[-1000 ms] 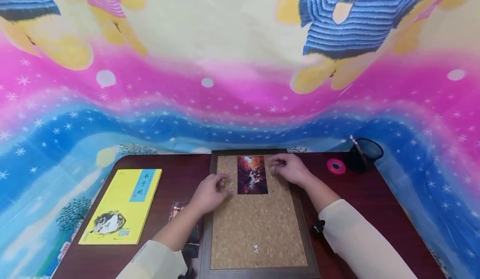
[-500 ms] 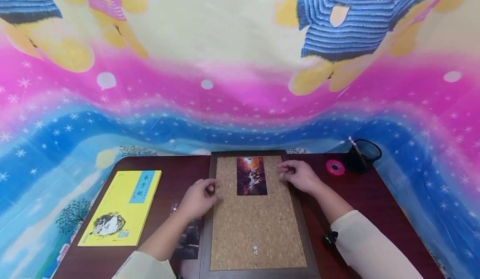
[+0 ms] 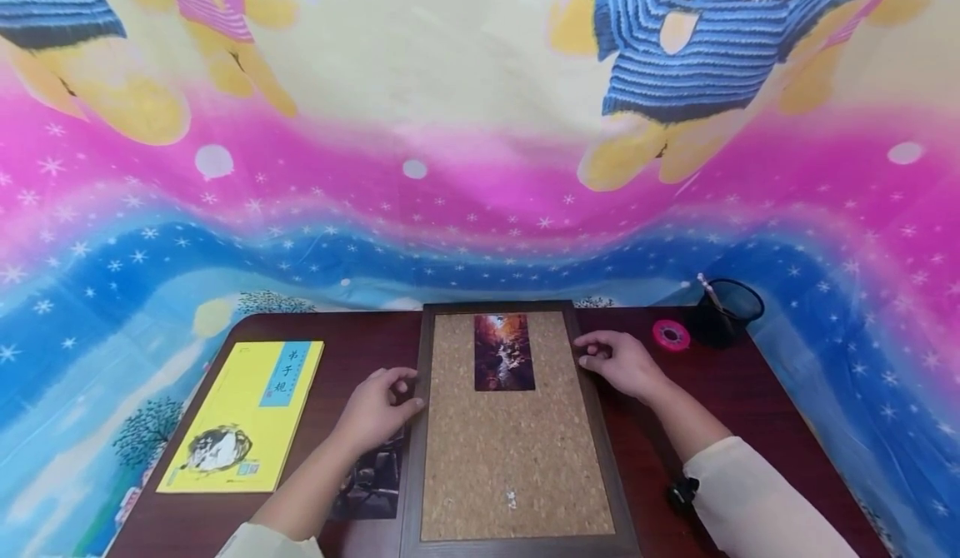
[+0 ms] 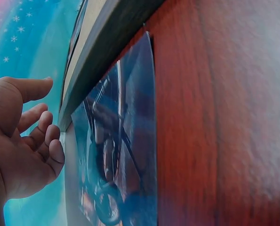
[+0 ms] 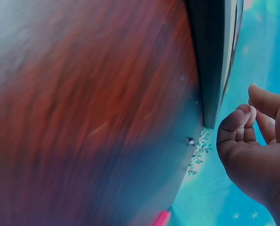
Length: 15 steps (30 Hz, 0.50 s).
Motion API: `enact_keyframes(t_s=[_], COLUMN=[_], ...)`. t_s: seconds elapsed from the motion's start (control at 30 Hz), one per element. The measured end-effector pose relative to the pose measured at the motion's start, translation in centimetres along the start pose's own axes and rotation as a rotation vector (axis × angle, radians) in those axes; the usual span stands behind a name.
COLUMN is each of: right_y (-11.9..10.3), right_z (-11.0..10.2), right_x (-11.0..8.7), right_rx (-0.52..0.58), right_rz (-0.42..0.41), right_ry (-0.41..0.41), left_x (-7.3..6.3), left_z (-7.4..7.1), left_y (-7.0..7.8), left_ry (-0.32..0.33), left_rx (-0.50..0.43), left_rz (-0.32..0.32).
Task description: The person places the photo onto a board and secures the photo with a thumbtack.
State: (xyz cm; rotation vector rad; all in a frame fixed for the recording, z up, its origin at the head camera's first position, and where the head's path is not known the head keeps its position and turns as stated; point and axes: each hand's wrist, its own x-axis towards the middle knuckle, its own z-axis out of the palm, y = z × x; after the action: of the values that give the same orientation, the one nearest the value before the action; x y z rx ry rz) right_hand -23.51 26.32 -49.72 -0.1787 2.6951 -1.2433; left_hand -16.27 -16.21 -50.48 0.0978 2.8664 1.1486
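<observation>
A framed cork board (image 3: 517,450) lies in the middle of the dark wooden table, with an autumn stream photo (image 3: 504,354) at its top centre. My left hand (image 3: 375,412) hovers by the frame's left edge, fingers loosely bent and holding nothing. Beyond the right edge of the frame is my right hand (image 3: 622,362), likewise holding nothing, its fingers loosely curled. In the left wrist view a dark glossy photo (image 4: 116,136) lies on the table beside the frame; in the head view my left arm partly covers it.
A yellow book (image 3: 243,416) lies at the left of the table. A pink tape roll (image 3: 671,336) and a black pen holder (image 3: 723,312) stand at the back right. A small whitish mark (image 3: 512,499) shows low on the cork. A printed curtain (image 3: 480,166) hangs behind.
Both hands have drawn apart from the photo on the cork, the left one to the left and the right one to the right. That photo stays in place on the board.
</observation>
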Motion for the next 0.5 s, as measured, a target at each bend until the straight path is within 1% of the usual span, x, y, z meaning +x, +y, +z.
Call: enact_keyframes(t_s=[0.1,0.27,0.37,0.5], right_y=[0.5,1.3,1.8,2.4], right_z=[-0.4,-1.0,-1.4,-1.7], right_x=[-0.3,-0.7,-1.0,-1.2], right_rx=[0.006,-0.005,-0.021,-0.044], right_rz=[0.013,0.031,0.038,0.039], right_ry=[-0.002,0.002,0.003,0.000], left_x=[-0.4,-0.9,-1.2,-1.7], left_z=[-0.3,-0.9,-1.3,-1.6], left_y=[-0.3,-0.8,-1.4,-2.1], left_ry=[0.001,0.004,0.010,0.014], left_rx=[0.016,0.031,0.051,0.088], left_rz=[-0.009,0.001,0.009,-0.003])
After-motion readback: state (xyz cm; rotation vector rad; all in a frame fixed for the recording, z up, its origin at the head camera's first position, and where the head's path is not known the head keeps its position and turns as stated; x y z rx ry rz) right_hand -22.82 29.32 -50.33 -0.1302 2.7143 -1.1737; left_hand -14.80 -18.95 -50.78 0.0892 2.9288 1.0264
